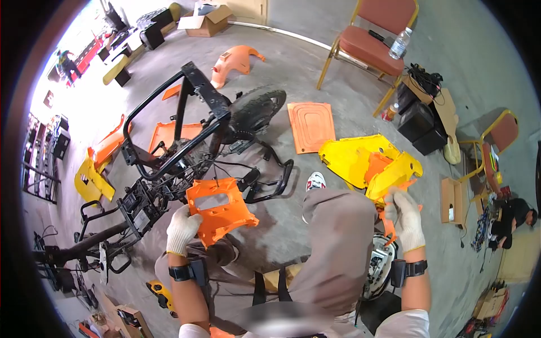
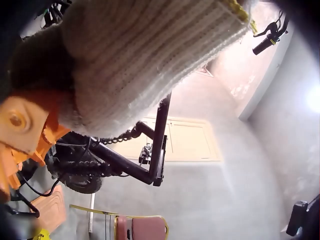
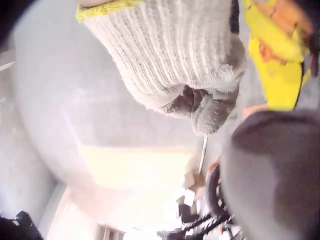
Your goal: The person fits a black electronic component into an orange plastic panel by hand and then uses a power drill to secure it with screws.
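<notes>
My left hand (image 1: 183, 228), in a white knit glove, grips the lower left edge of an orange plastic panel (image 1: 221, 209) with a rectangular cut-out, held up in front of a stripped black scooter frame (image 1: 186, 141). The left wrist view shows the glove (image 2: 145, 60) and a bit of the orange panel (image 2: 25, 127) beside the frame (image 2: 157, 145). My right hand (image 1: 406, 217), also gloved, grips a yellow and orange plastic cover (image 1: 394, 174) over my right knee. In the right wrist view the glove (image 3: 175, 55) fills the top, with the yellow cover (image 3: 280, 65) at the right.
Orange panels (image 1: 310, 127) (image 1: 234, 62) and yellow fairings (image 1: 352, 158) (image 1: 93, 180) lie on the concrete floor. A rear wheel (image 1: 256, 110) sits in the frame. A red chair (image 1: 372, 42) carries a water bottle (image 1: 399, 44). Black boxes (image 1: 420, 121) and cardboard (image 1: 453, 200) stand at the right.
</notes>
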### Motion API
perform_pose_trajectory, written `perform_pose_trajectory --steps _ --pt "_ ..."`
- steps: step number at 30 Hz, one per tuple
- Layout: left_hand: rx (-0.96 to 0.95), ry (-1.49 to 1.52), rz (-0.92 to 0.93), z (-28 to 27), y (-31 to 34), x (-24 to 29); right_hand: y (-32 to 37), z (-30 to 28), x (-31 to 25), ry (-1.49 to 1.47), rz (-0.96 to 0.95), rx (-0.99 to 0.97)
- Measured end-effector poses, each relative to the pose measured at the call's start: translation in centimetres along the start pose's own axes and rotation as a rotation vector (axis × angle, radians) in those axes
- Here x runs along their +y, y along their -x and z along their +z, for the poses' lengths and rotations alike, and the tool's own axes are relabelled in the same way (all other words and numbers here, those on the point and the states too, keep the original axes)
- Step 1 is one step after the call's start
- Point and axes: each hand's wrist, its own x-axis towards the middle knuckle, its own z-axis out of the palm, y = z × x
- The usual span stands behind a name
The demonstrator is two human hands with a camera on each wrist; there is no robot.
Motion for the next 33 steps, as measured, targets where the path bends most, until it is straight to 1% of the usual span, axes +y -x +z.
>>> perform_pose_trajectory --steps 1,2,3,5,7,9,11,13,15,16,18,19,20,21,23,25,26,27,29,30,31,33 --pt "0.007 -0.038 0.018 -0.2 0.4 0.5 0.6 3.3 -1.7 0.005 0.007 -0.071" --pt "0.010 -0.041 0.067 -0.3 0.3 0.2 1.0 6.1 -2.7 -0.013 0.034 -0.189" --pt "0.017 -0.033 0.062 -0.4 0.2 -0.2 1.2 8.7 -3.2 -0.032 0.063 -0.306" --pt "-0.013 -0.029 0.078 -0.5 -0.1 -0.6 0.8 13.7 -3.0 -0.023 0.181 -0.507" --pt "-0.023 -0.015 0.072 -1.0 0.1 -0.7 -0.6 18.3 -1.5 -0.054 0.299 -0.637" --pt "-0.052 0.010 0.086 -0.8 -0.3 -1.7 -3.2 21.8 1.6 -0.005 0.325 -0.656" --pt "-0.061 0.008 0.083 -1.2 0.4 -1.0 -5.8 25.4 5.2 -0.016 0.344 -0.548" --pt "-0.070 0.026 0.059 -1.3 0.8 -0.9 -8.6 27.9 9.3 0.081 0.302 -0.467" --pt "-0.078 -0.008 0.064 -1.5 1.1 -0.5 -11.1 29.5 12.7 0.262 0.311 -0.410" --pt "-0.070 -0.020 0.073 -1.5 1.3 -0.3 -12.8 29.8 14.6 0.357 0.289 -0.403" --pt "-0.047 -0.070 0.103 -1.6 1.4 0.0 -18.8 29.6 20.2 0.657 0.183 -0.414" --pt "-0.042 -0.065 0.096 -1.8 1.5 0.3 -18.5 29.9 20.0 0.742 0.172 -0.373" --pt "-0.060 -0.083 0.056 -2.0 1.7 0.7 -19.1 29.7 20.9 0.746 0.174 -0.382" --pt "-0.079 -0.102 0.017 -2.2 1.9 1.1 -19.5 29.4 21.7 0.804 0.039 -0.427" --pt "-0.084 -0.124 0.003 -2.3 1.9 1.1 -20.6 29.8 22.5 0.856 -0.094 -0.478" --pt "-0.093 -0.169 0.032 -2.2 1.8 1.0 -19.2 30.8 20.5 1.066 -0.093 -0.554" --pt "-0.105 -0.160 0.026 -2.5 1.9 1.6 -20.0 31.2 20.8 1.116 -0.111 -0.660" --pt "-0.108 -0.163 0.016 -2.7 1.8 1.8 -20.6 31.7 21.3 1.115 -0.103 -0.667" --pt "-0.143 -0.140 0.016 -3.0 1.7 2.1 -21.6 33.1 22.4 1.186 -0.302 -0.992" --pt "-0.151 -0.151 -0.012 -3.1 1.7 2.2 -21.7 34.2 22.4 1.252 -0.233 -1.084" --pt "-0.157 -0.152 -0.027 -3.2 1.6 2.4 -21.3 35.1 22.7 1.250 -0.221 -1.096" --pt "-0.177 -0.137 -0.013 -3.3 1.5 2.5 -20.9 36.5 23.9 1.101 -0.450 -1.262"
